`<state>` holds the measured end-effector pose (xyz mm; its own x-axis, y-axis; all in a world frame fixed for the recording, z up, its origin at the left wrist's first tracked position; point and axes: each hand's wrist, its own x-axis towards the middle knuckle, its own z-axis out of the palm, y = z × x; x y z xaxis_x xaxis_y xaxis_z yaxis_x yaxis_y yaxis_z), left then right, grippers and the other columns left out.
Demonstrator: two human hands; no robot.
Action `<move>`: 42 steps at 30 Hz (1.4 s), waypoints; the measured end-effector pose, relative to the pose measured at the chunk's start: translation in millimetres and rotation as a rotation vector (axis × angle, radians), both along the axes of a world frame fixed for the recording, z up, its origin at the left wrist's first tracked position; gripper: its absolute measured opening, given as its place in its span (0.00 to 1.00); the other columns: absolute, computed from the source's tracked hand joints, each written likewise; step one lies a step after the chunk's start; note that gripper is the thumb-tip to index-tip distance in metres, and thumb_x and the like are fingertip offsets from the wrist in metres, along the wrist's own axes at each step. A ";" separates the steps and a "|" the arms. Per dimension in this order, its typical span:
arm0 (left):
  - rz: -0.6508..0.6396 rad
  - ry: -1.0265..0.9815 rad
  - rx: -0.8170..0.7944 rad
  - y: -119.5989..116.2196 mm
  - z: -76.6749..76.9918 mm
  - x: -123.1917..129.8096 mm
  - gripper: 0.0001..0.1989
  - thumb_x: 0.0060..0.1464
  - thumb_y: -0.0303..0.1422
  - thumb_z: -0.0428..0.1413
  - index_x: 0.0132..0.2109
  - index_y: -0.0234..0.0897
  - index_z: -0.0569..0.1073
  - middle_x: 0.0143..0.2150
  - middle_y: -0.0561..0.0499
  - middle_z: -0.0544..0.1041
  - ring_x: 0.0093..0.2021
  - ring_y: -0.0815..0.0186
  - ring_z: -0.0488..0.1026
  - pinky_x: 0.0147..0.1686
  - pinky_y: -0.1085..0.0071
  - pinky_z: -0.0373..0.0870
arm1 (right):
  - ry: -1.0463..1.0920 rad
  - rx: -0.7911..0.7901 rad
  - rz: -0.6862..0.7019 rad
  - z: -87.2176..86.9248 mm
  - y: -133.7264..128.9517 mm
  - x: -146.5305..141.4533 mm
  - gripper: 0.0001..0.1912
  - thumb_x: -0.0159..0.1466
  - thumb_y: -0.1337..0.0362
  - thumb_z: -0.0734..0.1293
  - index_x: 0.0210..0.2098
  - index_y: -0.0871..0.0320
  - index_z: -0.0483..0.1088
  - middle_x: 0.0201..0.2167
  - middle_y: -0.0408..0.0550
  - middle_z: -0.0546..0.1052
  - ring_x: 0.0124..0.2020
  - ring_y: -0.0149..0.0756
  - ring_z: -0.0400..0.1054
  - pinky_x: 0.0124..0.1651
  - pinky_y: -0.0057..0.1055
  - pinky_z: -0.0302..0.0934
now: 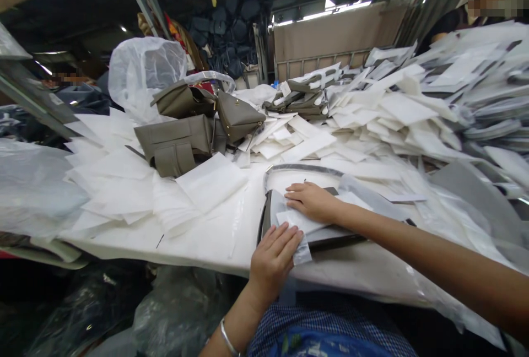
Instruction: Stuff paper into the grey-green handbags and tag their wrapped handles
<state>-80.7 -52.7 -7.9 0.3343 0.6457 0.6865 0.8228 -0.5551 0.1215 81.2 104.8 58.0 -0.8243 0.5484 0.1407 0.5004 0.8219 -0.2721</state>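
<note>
The handbag (330, 243) lies flat at the near edge of the desk (198, 245), partly covered by pale wrapping. Left hand (275, 252): open, fingers together, pressing a small translucent sheet (303, 250) at the handbag's near left corner. Right hand (312, 201): open, palm down on its upper part; the two are apart, probably so placed to stop the layers sliding. The handle (303, 168) arches beyond the handbag, laid out perhaps to avoid creasing. Left of and beyond the handbag: olive bags (173, 139), contents hidden; behind these, a puffed plastic bag (146, 68), its contents seemingly only air, though the view is hazy.
</note>
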 end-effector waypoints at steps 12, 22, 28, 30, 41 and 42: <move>-0.041 -0.102 -0.112 2.9 -4.0 -6.2 0.22 0.62 0.31 0.57 0.63 0.39 0.69 0.59 0.44 0.76 0.64 0.57 0.68 0.64 0.54 0.65 | 0.332 0.375 0.312 -80.3 -157.8 51.2 0.18 0.71 0.72 0.57 0.58 0.62 0.70 0.53 0.52 0.78 0.55 0.39 0.71 0.58 0.42 0.67; -0.064 -0.011 -0.152 1.8 4.3 -11.0 0.27 0.61 0.29 0.58 0.66 0.40 0.64 0.62 0.46 0.73 0.65 0.58 0.65 0.65 0.55 0.65 | 0.636 0.469 0.150 -101.0 -158.1 9.6 0.08 0.68 0.72 0.64 0.37 0.59 0.76 0.40 0.47 0.82 0.47 0.37 0.74 0.61 0.43 0.64; -0.050 0.054 -0.087 1.1 4.3 -6.4 0.27 0.61 0.25 0.55 0.66 0.37 0.64 0.63 0.46 0.72 0.67 0.56 0.63 0.64 0.54 0.65 | 0.713 0.285 0.169 -101.2 -166.9 49.2 0.10 0.69 0.73 0.61 0.42 0.61 0.74 0.38 0.49 0.83 0.45 0.35 0.77 0.59 0.40 0.67; -0.020 0.054 -0.060 0.1 2.2 -2.8 0.28 0.60 0.22 0.54 0.66 0.37 0.64 0.63 0.46 0.72 0.67 0.56 0.62 0.64 0.54 0.65 | 0.711 0.242 0.189 -104.2 -169.7 59.5 0.09 0.68 0.73 0.62 0.43 0.62 0.74 0.39 0.50 0.83 0.45 0.36 0.77 0.56 0.38 0.69; 0.108 0.027 -0.127 1.7 -1.0 12.3 0.28 0.61 0.20 0.50 0.66 0.41 0.64 0.63 0.48 0.72 0.66 0.58 0.64 0.64 0.53 0.65 | 0.668 0.211 0.198 -52.6 -127.2 80.6 0.13 0.68 0.69 0.67 0.52 0.58 0.72 0.47 0.49 0.81 0.49 0.33 0.74 0.61 0.37 0.64; 0.110 0.021 -0.122 2.7 -1.8 12.6 0.27 0.62 0.21 0.51 0.66 0.41 0.64 0.62 0.48 0.73 0.66 0.58 0.65 0.64 0.53 0.65 | 0.637 0.272 0.139 -47.6 -118.9 77.8 0.16 0.67 0.71 0.67 0.54 0.57 0.71 0.50 0.49 0.80 0.52 0.35 0.72 0.62 0.40 0.63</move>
<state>-68.0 -49.9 -9.7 0.2702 0.7576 0.5942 0.8811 -0.4434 0.1646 158.9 -14.1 10.4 -0.5958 0.3209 0.7362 0.1974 0.9471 -0.2531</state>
